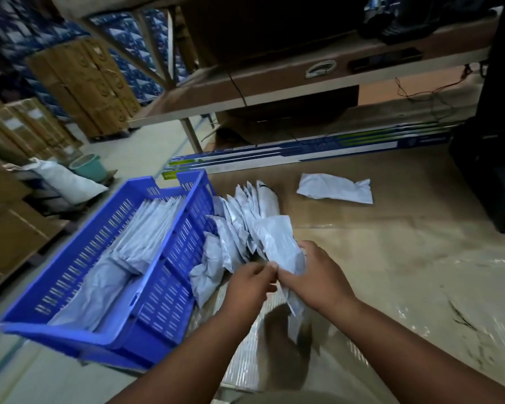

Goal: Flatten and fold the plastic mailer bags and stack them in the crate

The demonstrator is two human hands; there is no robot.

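Observation:
A blue slotted crate stands at the left on the floor, with folded grey mailer bags lined up inside it. To the right of the crate leans a loose pile of grey mailer bags. In front of that pile I hold one crumpled grey mailer bag in both hands. My left hand pinches its lower edge. My right hand grips it from the right, with the bag's tail hanging below. One more crumpled mailer bag lies alone farther back on the cardboard.
Flat cardboard covers the floor, with clear plastic sheeting at the right. Long printed boxes lie under a shelf rack behind. Stacked cartons, a white sack and a green bucket are at the left.

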